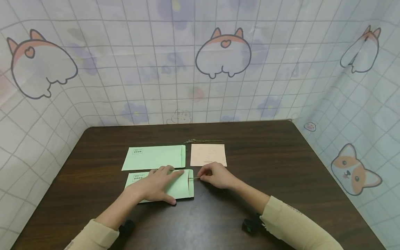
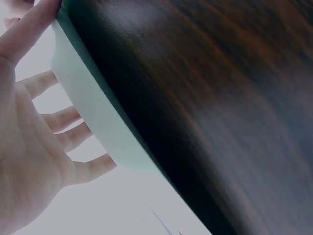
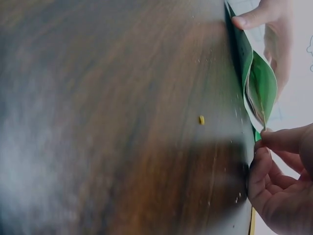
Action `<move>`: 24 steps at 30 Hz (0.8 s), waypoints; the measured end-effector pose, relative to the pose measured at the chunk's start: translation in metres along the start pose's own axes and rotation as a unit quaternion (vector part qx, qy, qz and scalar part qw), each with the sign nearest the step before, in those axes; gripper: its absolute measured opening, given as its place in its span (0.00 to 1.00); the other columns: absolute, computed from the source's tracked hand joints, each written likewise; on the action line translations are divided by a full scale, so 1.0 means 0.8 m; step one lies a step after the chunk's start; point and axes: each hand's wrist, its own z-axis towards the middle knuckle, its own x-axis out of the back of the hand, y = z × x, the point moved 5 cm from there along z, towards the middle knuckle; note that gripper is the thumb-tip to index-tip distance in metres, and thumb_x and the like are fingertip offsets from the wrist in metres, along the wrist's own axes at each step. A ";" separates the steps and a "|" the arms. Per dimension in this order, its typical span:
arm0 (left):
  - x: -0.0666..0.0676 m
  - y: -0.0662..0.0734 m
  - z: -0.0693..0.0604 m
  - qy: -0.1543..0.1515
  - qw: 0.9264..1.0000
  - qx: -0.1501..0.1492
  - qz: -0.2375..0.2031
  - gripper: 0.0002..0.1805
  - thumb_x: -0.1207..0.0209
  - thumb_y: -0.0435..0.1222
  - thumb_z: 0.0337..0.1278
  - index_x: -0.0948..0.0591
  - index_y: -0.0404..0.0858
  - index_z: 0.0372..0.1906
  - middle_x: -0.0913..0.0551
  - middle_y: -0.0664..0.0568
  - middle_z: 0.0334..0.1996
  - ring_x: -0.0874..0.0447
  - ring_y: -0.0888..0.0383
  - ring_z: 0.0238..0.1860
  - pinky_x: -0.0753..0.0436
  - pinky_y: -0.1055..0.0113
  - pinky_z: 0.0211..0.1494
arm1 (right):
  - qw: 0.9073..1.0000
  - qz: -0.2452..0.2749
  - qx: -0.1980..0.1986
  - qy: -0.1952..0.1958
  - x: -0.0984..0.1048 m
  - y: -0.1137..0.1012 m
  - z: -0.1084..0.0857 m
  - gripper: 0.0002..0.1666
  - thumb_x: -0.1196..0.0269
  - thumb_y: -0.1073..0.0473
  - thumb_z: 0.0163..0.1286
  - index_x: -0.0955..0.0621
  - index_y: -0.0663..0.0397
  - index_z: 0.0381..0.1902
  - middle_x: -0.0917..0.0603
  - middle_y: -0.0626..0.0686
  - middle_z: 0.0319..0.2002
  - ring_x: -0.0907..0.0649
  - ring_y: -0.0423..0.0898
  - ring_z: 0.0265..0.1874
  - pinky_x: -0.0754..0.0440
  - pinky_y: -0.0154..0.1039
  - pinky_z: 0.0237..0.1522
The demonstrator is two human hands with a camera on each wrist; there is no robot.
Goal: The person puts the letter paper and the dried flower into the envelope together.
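A green envelope (image 1: pixel 182 189) lies on the table with its mouth to the right. My left hand (image 1: pixel 154 185) rests on it, fingers spread, thumb at the near edge. In the right wrist view the envelope (image 3: pixel 266 81) bulges at its mouth, with layers of paper inside. My right hand (image 1: pixel 217 175) pinches the end of a thin stem (image 1: pixel 196 177) between thumb and forefinger; the stem's other end is in the envelope mouth. The left wrist view shows my left hand (image 2: pixel 36 132) with its fingertips on the envelope's face (image 2: pixel 93 98).
A second green envelope (image 1: pixel 153 158) lies just behind the first. To its right is a pale pink card (image 1: pixel 208 155), with a bundle of thin dried stems (image 1: pixel 204 141) behind it. A small yellow bit (image 3: pixel 201 120) lies on the dark wooden table (image 1: pixel 265 152).
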 end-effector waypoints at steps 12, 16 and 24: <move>-0.001 0.000 0.001 0.005 1.000 -0.006 0.015 0.55 0.26 0.61 0.48 0.36 0.47 0.80 0.32 0.43 0.66 0.33 0.43 0.66 0.33 0.39 0.63 | 0.998 0.055 -0.010 0.010 -0.007 -0.007 0.004 0.05 0.32 0.67 0.69 0.11 0.58 0.40 0.15 0.47 0.36 0.20 0.39 0.28 0.21 0.35 0.34; 0.000 0.001 0.001 0.005 1.000 -0.006 0.014 0.55 0.26 0.61 0.48 0.36 0.47 0.79 0.32 0.44 0.66 0.32 0.44 0.66 0.33 0.40 0.62 | 0.997 0.071 -0.012 0.009 -0.012 -0.005 0.007 0.06 0.33 0.68 0.69 0.11 0.58 0.41 0.14 0.47 0.35 0.19 0.39 0.29 0.20 0.34 0.35; 0.000 0.001 0.002 0.002 1.000 -0.002 0.019 0.55 0.26 0.61 0.48 0.36 0.47 0.79 0.31 0.43 0.66 0.33 0.44 0.66 0.33 0.40 0.62 | 0.995 0.100 -0.024 0.012 -0.019 -0.006 0.012 0.05 0.32 0.68 0.68 0.15 0.59 0.42 0.16 0.46 0.31 0.18 0.40 0.29 0.20 0.35 0.33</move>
